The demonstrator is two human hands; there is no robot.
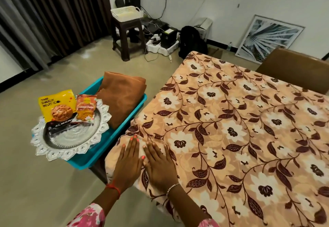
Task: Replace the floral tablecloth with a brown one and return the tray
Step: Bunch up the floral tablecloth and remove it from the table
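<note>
Left hand: flat, palm down, fingers straight and together, holding nothing; pressed on the cloth at the near-left corner.
Right hand: flat likewise, fingers straight, just beside the left, nothing gripped.
Floral tablecloth: covers the worktop, which is hidden under it; spreads forward and right from both hands, corner draping off just ahead of the left fingertips.
Brown cloth: folded in the teal bin, forward and left of the hands, off the worktop.
Tray: silver, resting on the bin's near end, left of the left hand; carries snack packets.
Key relation: corner hem lies at the fingertips, bulk of cloth away to the right.
Judgement: removal not begun; curling the fingers on this corner looks the natural start. Left hand is nearer the bin.
</note>
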